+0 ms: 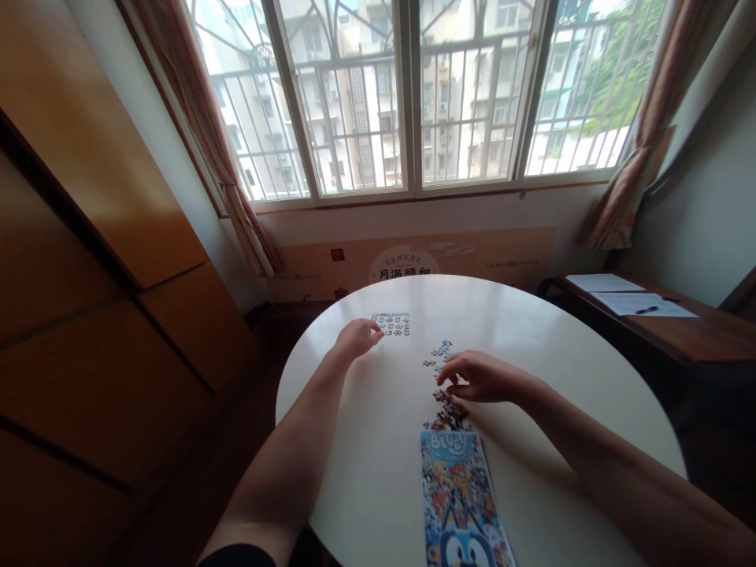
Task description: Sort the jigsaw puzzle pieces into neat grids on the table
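Loose jigsaw puzzle pieces (pixel 450 411) lie heaped in the middle of the white round table (pixel 531 315). A few separate pieces (pixel 442 347) are scattered beyond the heap. Farther off, several pieces are laid out in a block of rows (pixel 398 321). At the near left corner of that block, my left hand (pixel 355 339) has its thumb and forefinger pinched on a small puzzle piece, mostly hidden by the fingertips. Over the far end of the heap hovers my right hand (pixel 476 376), its fingers curved and the thumb apart, with nothing visible between them.
A colourful Bluey puzzle sheet or box cover (pixel 464 496) lies at the near side of the table, touching the heap. To the right, a wooden side table (pixel 673 327) bears papers (pixel 643 305) and pens. Wooden cabinets (pixel 88 197) stand left; a barred window (pixel 413 102) is ahead.
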{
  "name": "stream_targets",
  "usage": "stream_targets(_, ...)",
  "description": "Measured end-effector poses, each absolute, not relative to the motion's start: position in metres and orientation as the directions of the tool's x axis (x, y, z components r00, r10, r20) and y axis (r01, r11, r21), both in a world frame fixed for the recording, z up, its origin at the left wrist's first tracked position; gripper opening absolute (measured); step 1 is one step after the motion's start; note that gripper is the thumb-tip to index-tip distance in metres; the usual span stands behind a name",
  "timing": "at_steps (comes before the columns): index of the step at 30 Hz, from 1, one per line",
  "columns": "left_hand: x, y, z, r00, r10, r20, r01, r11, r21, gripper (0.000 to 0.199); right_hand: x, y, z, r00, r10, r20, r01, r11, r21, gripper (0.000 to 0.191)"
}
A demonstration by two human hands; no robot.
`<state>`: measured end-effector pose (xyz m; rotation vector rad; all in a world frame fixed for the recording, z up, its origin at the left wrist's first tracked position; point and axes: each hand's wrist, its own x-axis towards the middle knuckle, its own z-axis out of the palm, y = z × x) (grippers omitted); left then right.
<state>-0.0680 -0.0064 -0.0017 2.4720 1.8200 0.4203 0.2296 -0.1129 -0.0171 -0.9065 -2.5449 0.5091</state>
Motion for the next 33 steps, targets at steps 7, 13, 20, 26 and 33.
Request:
stream_targets(7, -0.028, -0.051, 0.033, 0.619, 0.732, 0.287, 0.729, -0.671, 0.139, 0.02, 0.234, -0.112, -0.016, -0.729, 0.641, 0.24, 0.507, 0.742, -0.439, 0.015)
stream_targets(13, 0.005, -0.078, 0.029, 0.827, 0.556, 0.076, 0.532, -0.82, 0.211, 0.012, 0.235, -0.112, -0.015, -0.758, 0.615, 0.217, 0.49, 0.757, -0.432, 0.01)
stream_targets(20, 0.016, -0.08, 0.019, 0.867, 0.496, -0.049, 0.488, -0.827, 0.277, 0.018, 0.236, -0.11, -0.016, -0.778, 0.593, 0.205, 0.473, 0.769, -0.429, 0.013)
stream_targets(26, 0.018, -0.08, 0.016, 0.881, 0.466, -0.083, 0.469, -0.835, 0.286, 0.018, 0.239, -0.108, -0.016, -0.771, 0.61, 0.184, 0.499, 0.758, -0.421, 0.015)
stream_targets(33, 0.014, -0.072, 0.015, 0.857, 0.495, -0.145, 0.514, -0.802, 0.303, 0.017, 0.243, -0.106, -0.014, -0.764, 0.634, 0.121, 0.529, 0.723, -0.444, 0.02)
